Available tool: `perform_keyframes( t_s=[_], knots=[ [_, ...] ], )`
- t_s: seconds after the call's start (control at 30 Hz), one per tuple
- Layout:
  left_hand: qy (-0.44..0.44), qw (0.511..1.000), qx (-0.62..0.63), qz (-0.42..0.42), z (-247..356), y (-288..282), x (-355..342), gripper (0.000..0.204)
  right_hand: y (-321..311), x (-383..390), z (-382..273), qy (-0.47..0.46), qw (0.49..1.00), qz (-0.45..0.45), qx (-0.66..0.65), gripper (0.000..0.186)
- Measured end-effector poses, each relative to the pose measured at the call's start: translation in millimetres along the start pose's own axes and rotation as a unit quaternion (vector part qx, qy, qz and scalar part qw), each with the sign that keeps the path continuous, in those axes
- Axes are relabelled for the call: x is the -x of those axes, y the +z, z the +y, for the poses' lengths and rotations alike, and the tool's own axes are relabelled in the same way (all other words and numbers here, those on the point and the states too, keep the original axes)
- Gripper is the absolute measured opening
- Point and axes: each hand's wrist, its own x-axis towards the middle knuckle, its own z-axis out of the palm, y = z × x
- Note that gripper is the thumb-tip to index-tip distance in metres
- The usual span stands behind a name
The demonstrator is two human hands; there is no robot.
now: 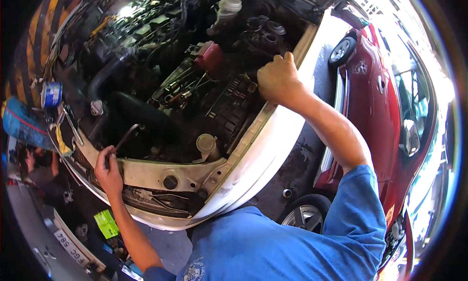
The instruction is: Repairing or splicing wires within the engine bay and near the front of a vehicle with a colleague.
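In the head view my left hand (pixel 108 170) grips the lower end of a bent metal tool (pixel 126 136) at the front edge of a white car's open engine bay (pixel 146 167). My right hand (pixel 279 79) is closed on the bay's right side, beside the black fuse box (pixel 226 108); what its fingers hold is hidden. A red-topped battery (pixel 208 60) sits left of that hand, and a translucent reservoir (pixel 207 147) is below the fuse box. A blue-and-white can (pixel 51 93) and a long metal tool (pixel 72 124) rest at the left front.
A red car (pixel 363 115) stands close on the right. At the left are a blue container (pixel 22 125), a person (pixel 39 169) beside a grey car (pixel 29 222), and a bright green case (pixel 106 224) low behind the bumper. Striped flooring (pixel 36 27) shows at the upper left.
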Motion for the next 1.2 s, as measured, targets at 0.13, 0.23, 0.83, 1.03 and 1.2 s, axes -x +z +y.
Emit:
perform_keyframes(
  t_s=[0.13, 0.23, 0.83, 1.03, 1.2],
  knots=[
    [-0.010, 1.000, 0.027, 0.006, -2, 0, 0, 0.022, 6, -20, 5, -0.043, 0.999, -0.016, -0.008, 0.011],
    [-0.004, 1.000, 0.002, 0.007, -4, -4, 0, 0.023, 7, -30, 38, -0.050, 0.978, 0.075, -0.191, 0.015],
    [-0.006, 1.000, 0.013, -0.015, -18, -5, 0, 0.025, 27, -41, 82, 0.041, 0.714, 0.025, -0.699, 0.014],
    [-0.019, 1.000, 0.008, -0.019, -20, -7, 1, 0.026, 13, -33, 67, 0.021, 0.859, -0.006, -0.511, 0.018],
    [-0.039, 0.999, -0.009, -0.017, -19, -8, 3, 0.026, -4, -24, 33, -0.023, 0.968, 0.083, -0.234, 0.032]
  ],
)
